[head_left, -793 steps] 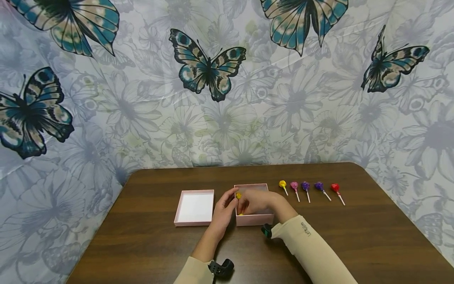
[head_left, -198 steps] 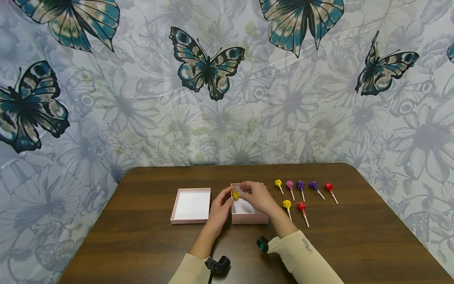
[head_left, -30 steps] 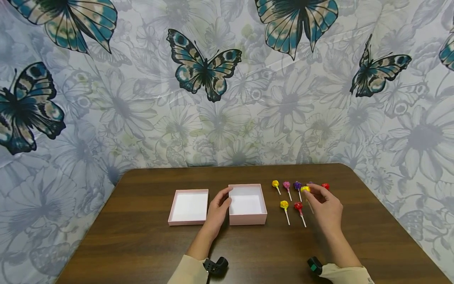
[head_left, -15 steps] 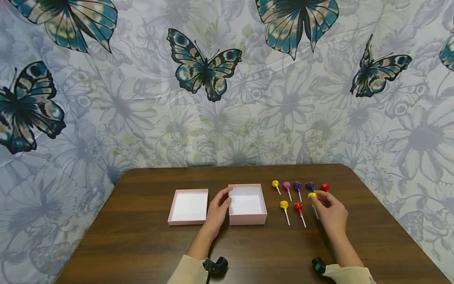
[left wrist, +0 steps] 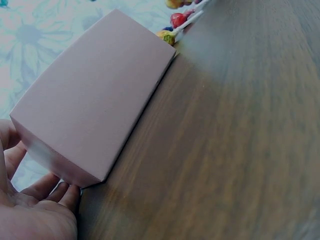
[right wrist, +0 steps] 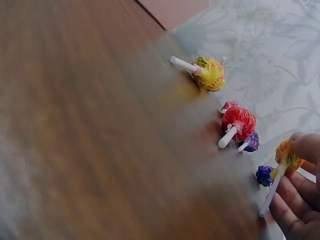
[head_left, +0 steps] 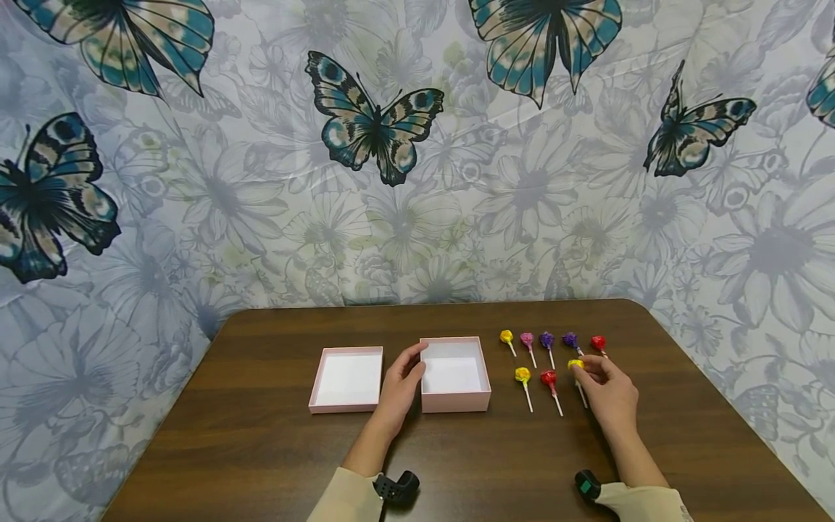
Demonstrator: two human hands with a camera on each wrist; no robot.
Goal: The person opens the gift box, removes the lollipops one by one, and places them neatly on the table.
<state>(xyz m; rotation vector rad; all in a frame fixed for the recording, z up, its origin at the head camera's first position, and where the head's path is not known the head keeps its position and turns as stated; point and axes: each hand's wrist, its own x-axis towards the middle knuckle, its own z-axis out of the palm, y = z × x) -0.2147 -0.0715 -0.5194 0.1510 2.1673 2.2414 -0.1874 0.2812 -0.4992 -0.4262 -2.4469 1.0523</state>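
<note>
My right hand (head_left: pixel 609 395) pinches a yellow-wrapped lollipop (head_left: pixel 575 365) by its head, at the right end of the near row. In the right wrist view that lollipop (right wrist: pixel 286 156) sits between thumb and fingers, its white stick slanting down. My left hand (head_left: pixel 399 388) rests at the left side of a pink box (head_left: pixel 457 403) with a white inside. In the left wrist view its fingers (left wrist: pixel 42 187) touch the box's outer wall. Beside the held lollipop in the near row lie a red lollipop (head_left: pixel 549 378) and a yellow lollipop (head_left: pixel 522 375).
Behind them is a far row: yellow (head_left: pixel 506 337), pink (head_left: pixel 527 339), two purple and red (head_left: pixel 598 342) lollipops. A pink-rimmed lid (head_left: pixel 346 408) lies left of the box. The wooden table (head_left: pixel 287 464) ends at a butterfly-patterned cloth (head_left: pixel 404 239).
Over the last second my right hand moved slightly right and nearer, lowering the yellow lollipop into the near row. Earlier, both hands were at the box and the near row was shorter.
</note>
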